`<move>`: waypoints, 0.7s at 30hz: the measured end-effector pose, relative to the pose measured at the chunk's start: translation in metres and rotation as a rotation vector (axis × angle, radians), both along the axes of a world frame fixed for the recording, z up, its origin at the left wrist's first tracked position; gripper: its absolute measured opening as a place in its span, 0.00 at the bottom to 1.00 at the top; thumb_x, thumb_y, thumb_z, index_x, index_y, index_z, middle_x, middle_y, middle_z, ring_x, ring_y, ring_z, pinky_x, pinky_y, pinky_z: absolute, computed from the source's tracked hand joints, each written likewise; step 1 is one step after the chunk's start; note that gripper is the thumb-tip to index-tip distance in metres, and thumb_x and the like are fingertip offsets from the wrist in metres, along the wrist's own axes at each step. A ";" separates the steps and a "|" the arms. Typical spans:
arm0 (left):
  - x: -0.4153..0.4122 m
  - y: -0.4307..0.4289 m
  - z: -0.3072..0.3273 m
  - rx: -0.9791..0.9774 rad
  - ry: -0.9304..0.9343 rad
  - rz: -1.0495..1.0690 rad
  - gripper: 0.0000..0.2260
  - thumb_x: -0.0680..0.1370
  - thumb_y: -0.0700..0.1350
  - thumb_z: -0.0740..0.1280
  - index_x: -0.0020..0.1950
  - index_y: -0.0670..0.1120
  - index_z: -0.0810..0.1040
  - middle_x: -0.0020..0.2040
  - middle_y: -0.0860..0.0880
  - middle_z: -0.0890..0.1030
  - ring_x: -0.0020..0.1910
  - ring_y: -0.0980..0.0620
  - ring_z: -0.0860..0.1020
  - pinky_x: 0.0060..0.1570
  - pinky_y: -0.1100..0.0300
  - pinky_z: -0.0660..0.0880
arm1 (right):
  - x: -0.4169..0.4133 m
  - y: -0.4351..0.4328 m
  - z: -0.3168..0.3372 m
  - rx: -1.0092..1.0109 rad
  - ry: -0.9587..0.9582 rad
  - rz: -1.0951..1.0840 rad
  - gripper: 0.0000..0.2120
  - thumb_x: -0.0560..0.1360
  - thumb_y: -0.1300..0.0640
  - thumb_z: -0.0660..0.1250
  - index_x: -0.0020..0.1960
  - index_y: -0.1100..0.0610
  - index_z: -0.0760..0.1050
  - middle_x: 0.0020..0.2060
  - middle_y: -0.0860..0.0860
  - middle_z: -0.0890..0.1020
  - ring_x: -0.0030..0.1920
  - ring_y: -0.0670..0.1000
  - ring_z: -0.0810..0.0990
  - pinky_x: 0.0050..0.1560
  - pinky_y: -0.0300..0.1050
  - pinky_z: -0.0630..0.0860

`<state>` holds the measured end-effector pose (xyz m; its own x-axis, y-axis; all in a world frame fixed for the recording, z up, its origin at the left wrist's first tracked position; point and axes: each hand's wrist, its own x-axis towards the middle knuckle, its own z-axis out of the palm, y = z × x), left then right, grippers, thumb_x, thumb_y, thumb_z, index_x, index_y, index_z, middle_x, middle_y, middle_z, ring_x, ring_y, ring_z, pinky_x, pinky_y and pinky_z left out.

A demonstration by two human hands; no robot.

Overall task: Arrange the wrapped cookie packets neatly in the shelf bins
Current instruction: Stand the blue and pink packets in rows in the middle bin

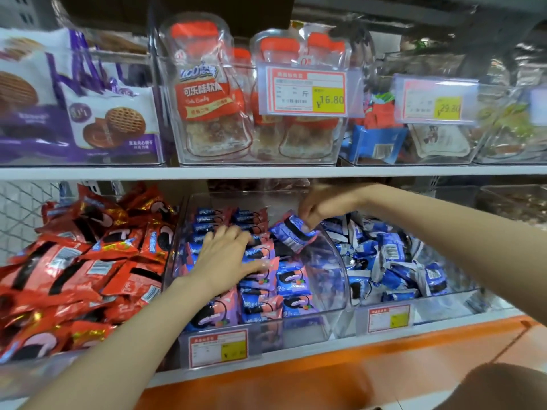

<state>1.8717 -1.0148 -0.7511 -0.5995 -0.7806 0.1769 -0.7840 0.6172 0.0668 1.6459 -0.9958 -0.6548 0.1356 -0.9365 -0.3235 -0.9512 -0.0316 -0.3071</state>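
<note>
Rows of blue-and-pink wrapped cookie packets (291,281) stand tidy in the middle clear plastic bin (330,291); the left hand (228,255) lies spread on them, and the right hand (322,207) pinches one blue packet (293,232) above. Red foil packets (74,261) and blue-white packets (387,255) alongside look jumbled.

Two boards of the rack in front of me. The upper board (88,173), white-edged, carries four clear bins side by side: the leftmost bin (118,156) with purple waffle-biscuit packs (112,119), the second bin (260,156) with bottle-shaped candy pouches (204,93), the third bin (414,156) with mixed blue and red packets (379,137), and the fourth bin (509,149), cut off at the right, contents blurred. The lower board (310,346), white-edged above an orange band (355,368), carries at my left a clear bin (35,371) heaped with red packets (74,261). At centre is a curved-walled bin (325,261) of blue-and-pink packets (293,279) in rows. Just beside it stands a bin (444,303) of loose blue-and-white packets (390,250), and at far right a further bin (509,202), contents unclear.
</note>
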 end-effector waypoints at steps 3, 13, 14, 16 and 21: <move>-0.013 0.015 0.014 0.235 0.498 -0.065 0.28 0.72 0.59 0.68 0.68 0.47 0.68 0.60 0.49 0.74 0.60 0.51 0.71 0.56 0.58 0.67 | 0.009 0.030 0.003 -0.004 -0.129 0.006 0.05 0.74 0.56 0.68 0.40 0.56 0.76 0.33 0.43 0.77 0.36 0.42 0.73 0.43 0.37 0.67; -0.025 0.030 0.031 1.209 1.406 0.041 0.15 0.74 0.35 0.69 0.59 0.38 0.72 0.51 0.41 0.80 0.39 0.53 0.82 0.42 0.60 0.80 | 0.029 0.061 -0.050 -0.743 -0.296 0.066 0.04 0.70 0.65 0.72 0.45 0.59 0.80 0.47 0.51 0.81 0.45 0.49 0.79 0.48 0.38 0.75; -0.024 0.030 0.030 1.155 1.391 0.072 0.17 0.73 0.33 0.69 0.60 0.39 0.71 0.52 0.41 0.79 0.39 0.52 0.81 0.43 0.59 0.79 | 0.029 0.063 -0.052 -0.730 -0.397 0.023 0.06 0.71 0.65 0.72 0.46 0.58 0.81 0.49 0.49 0.80 0.48 0.46 0.78 0.48 0.33 0.73; -0.022 0.027 0.028 1.068 1.347 0.077 0.21 0.72 0.30 0.69 0.62 0.41 0.70 0.52 0.42 0.79 0.41 0.50 0.80 0.44 0.58 0.79 | 0.029 0.065 -0.053 -0.686 -0.589 -0.148 0.09 0.72 0.64 0.71 0.50 0.54 0.80 0.49 0.48 0.80 0.49 0.45 0.78 0.51 0.33 0.72; -0.014 0.023 0.028 0.976 1.175 -0.050 0.25 0.68 0.26 0.70 0.62 0.42 0.72 0.51 0.42 0.80 0.48 0.47 0.79 0.49 0.55 0.78 | 0.031 0.059 -0.054 -0.358 -0.994 -0.464 0.25 0.71 0.53 0.71 0.65 0.61 0.71 0.48 0.54 0.82 0.45 0.50 0.82 0.45 0.42 0.80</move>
